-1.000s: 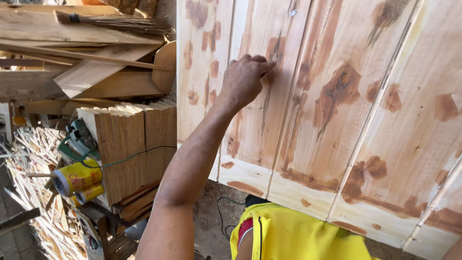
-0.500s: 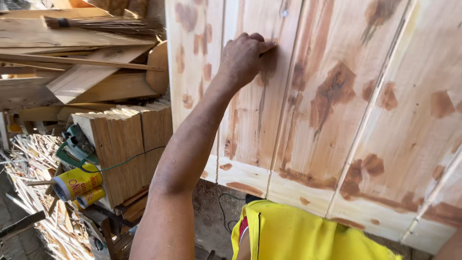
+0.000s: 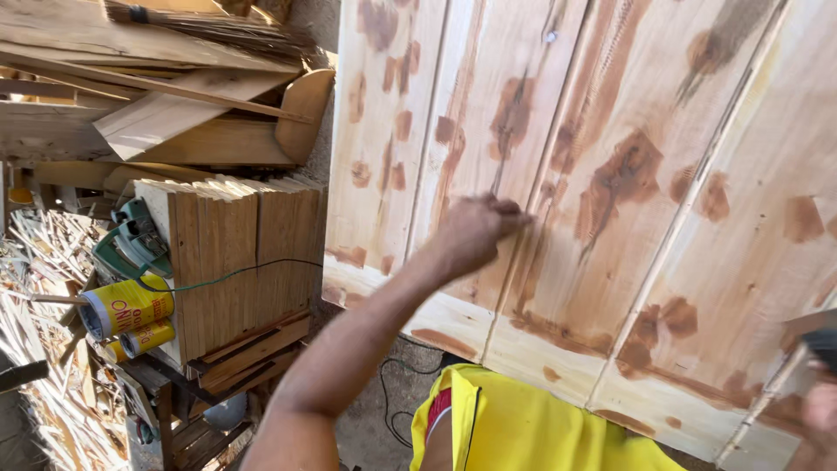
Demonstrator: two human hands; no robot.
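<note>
Head view. The left hand [image 3: 475, 231], at centre frame, presses loosely curled fingers [image 3: 510, 214] against the pale plank panel [image 3: 610, 174], which fills the right two thirds of the frame and is blotched with brown filler patches; whether anything is pinched under the fingertips cannot be told. The right hand [image 3: 819, 410], blurred at the lower right edge, seems to hold a dark object, its grip unclear. At left, a stack of thin boards [image 3: 235, 262] stands on edge, apparently for compact storage. Two yellow cans [image 3: 131, 314] lie on their sides beside it, contents hidden.
</note>
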